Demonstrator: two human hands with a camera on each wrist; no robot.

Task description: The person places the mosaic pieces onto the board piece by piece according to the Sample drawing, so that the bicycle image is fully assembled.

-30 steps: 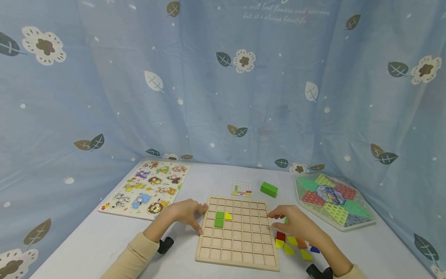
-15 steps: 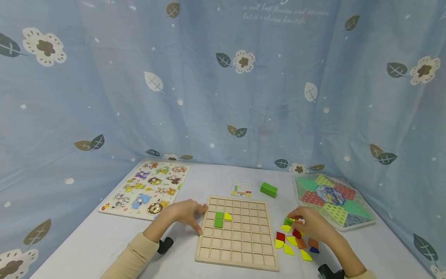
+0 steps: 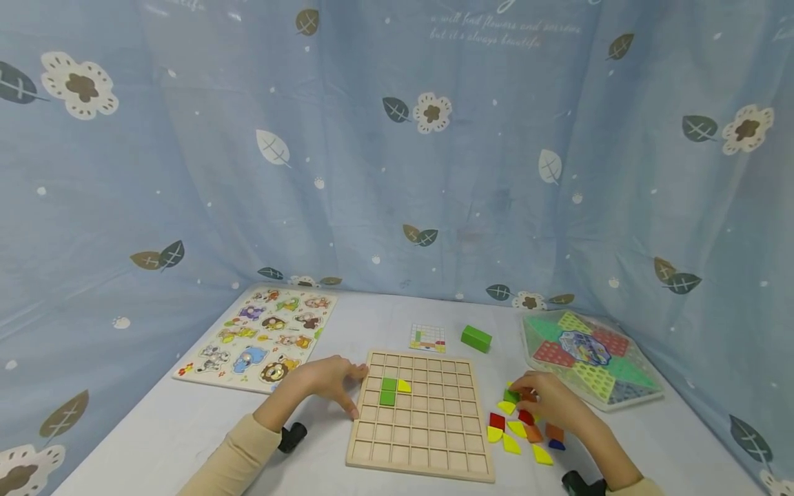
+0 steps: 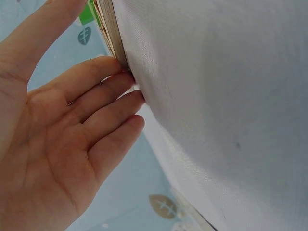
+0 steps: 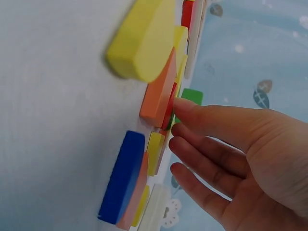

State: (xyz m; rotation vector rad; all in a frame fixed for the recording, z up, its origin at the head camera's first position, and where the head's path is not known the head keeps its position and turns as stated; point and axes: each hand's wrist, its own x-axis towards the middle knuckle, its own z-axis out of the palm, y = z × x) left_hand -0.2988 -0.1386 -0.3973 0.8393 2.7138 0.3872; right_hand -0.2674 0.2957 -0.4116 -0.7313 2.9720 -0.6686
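Note:
A square wooden grid board (image 3: 422, 475) lies mid-table, with two green squares (image 3: 387, 398) and a yellow quarter-round piece (image 3: 404, 386) in its cells. My left hand (image 3: 329, 381) rests at the board's left edge, thumb and fingers spread; the left wrist view shows fingertips touching its side. Over the loose pieces right of the board, my right hand (image 3: 548, 396) has its thumb and fingertips bent down beside a small green block (image 3: 511, 397). Whether they pinch it is hidden. Nearby lie a red block (image 5: 170, 107), an orange block (image 5: 159, 94) and a blue block (image 5: 122, 178).
Behind the board lie a small printed grid card (image 3: 428, 338) and a green cuboid (image 3: 476, 338). An animal puzzle board (image 3: 254, 337) lies at left. At right is a clear-lidded star-pattern game box (image 3: 592, 358). Several yellow pieces (image 3: 542, 455) lie near my right forearm.
My right hand has moved right, from the board's right edge to the loose pieces, and has stayed there for the last half second. My left hand has kept its place at the board.

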